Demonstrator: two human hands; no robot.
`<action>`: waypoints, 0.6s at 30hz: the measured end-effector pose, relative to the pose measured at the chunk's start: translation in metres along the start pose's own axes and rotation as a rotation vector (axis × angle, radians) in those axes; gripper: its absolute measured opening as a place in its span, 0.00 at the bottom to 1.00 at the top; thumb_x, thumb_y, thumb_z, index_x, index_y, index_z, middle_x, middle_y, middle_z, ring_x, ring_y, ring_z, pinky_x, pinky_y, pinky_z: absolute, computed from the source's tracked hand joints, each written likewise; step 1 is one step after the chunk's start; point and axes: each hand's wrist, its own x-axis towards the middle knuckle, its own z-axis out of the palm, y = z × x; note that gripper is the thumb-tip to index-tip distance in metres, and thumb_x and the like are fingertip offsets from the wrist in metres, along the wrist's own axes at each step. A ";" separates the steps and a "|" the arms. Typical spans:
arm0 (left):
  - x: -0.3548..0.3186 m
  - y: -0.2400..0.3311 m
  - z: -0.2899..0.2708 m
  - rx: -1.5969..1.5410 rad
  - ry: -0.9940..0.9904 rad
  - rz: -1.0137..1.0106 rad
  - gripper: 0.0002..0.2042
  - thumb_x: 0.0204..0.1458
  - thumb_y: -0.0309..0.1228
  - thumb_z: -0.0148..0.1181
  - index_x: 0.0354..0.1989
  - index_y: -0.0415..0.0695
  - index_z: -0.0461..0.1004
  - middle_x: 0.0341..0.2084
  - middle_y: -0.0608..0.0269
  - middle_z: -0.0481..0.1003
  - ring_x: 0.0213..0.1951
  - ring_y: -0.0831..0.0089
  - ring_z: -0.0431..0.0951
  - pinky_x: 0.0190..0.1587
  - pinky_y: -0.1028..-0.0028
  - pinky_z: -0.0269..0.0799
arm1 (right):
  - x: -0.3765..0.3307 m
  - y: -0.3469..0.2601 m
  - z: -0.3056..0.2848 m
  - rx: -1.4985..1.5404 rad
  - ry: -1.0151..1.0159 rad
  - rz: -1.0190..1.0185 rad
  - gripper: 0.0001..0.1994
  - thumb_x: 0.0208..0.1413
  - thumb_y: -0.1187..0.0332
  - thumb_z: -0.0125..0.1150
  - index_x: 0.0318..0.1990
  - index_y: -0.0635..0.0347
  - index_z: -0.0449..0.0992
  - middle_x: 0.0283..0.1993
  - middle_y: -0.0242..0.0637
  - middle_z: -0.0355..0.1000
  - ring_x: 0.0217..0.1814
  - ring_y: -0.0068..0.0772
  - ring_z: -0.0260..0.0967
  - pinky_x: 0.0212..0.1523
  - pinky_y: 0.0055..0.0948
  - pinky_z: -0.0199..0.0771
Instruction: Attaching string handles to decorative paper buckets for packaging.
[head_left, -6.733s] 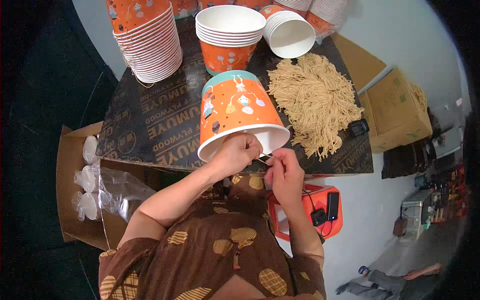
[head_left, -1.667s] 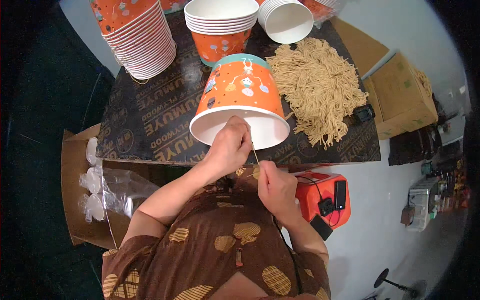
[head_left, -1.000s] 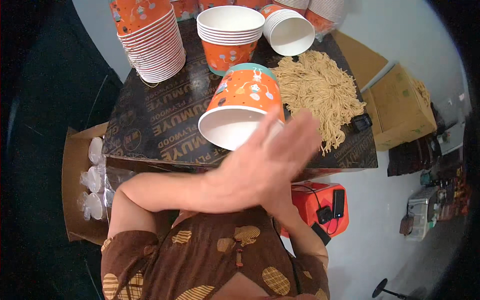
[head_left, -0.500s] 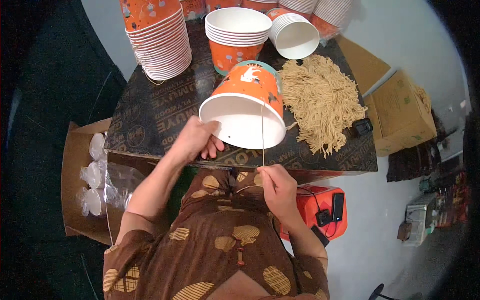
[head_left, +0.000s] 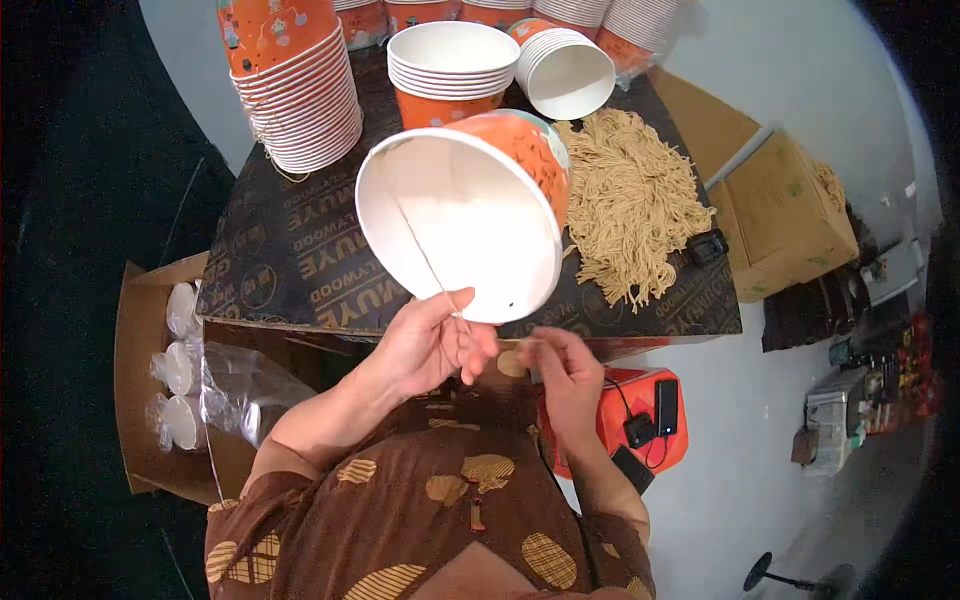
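Observation:
An orange paper bucket is tilted so that its white inside faces me. My left hand grips its lower rim, thumb inside and fingers below. A thin tan cord crosses the inside of the bucket down to that thumb. One small dark hole shows near the lower rim. Just right of the left fingers, my right hand is closed with its fingertips together, slightly blurred; what they hold, if anything, cannot be made out. A heap of tan cords lies on the table to the right of the bucket.
Nested buckets stand at the table's back left, another stack behind the held bucket, and a stack on its side. A small black object sits by the cords. Cardboard boxes flank the table; an orange stool is below right.
The bucket has turned, opening more toward me. My left hand has shifted right along the lower rim, and the cord now runs inside to its thumb. My right hand has moved slightly right.

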 end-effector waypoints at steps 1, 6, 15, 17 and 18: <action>-0.001 -0.003 0.001 0.038 0.028 0.001 0.20 0.66 0.39 0.41 0.46 0.29 0.68 0.25 0.45 0.78 0.20 0.62 0.79 0.21 0.68 0.76 | 0.003 -0.005 0.002 0.001 0.007 0.000 0.09 0.64 0.75 0.52 0.49 0.69 0.73 0.41 0.39 0.78 0.42 0.26 0.77 0.45 0.24 0.77; -0.010 -0.013 -0.003 0.096 0.040 0.004 0.20 0.66 0.39 0.42 0.46 0.29 0.68 0.24 0.47 0.78 0.19 0.62 0.79 0.20 0.68 0.76 | 0.019 -0.009 -0.009 0.641 0.105 -0.082 0.11 0.65 0.75 0.50 0.52 0.67 0.69 0.49 0.43 0.74 0.50 0.36 0.74 0.56 0.35 0.73; -0.017 -0.015 -0.017 0.165 0.144 0.046 0.19 0.66 0.39 0.43 0.45 0.31 0.69 0.23 0.49 0.78 0.18 0.65 0.78 0.19 0.70 0.75 | 0.037 -0.010 -0.022 0.859 0.065 -0.032 0.09 0.64 0.75 0.51 0.51 0.61 0.70 0.41 0.37 0.74 0.35 0.23 0.68 0.41 0.25 0.72; -0.019 -0.014 -0.018 0.149 0.150 0.051 0.19 0.65 0.39 0.43 0.46 0.30 0.69 0.23 0.49 0.78 0.18 0.65 0.78 0.18 0.70 0.75 | 0.037 -0.016 -0.019 0.821 0.033 0.004 0.11 0.64 0.74 0.52 0.53 0.60 0.68 0.39 0.35 0.74 0.23 0.16 0.55 0.30 0.20 0.61; -0.019 -0.013 -0.018 0.148 0.151 0.052 0.19 0.65 0.39 0.43 0.46 0.30 0.69 0.23 0.49 0.78 0.18 0.65 0.78 0.18 0.70 0.75 | 0.038 -0.016 -0.019 0.821 0.032 0.005 0.11 0.64 0.74 0.52 0.53 0.60 0.68 0.39 0.35 0.74 0.23 0.16 0.55 0.30 0.20 0.61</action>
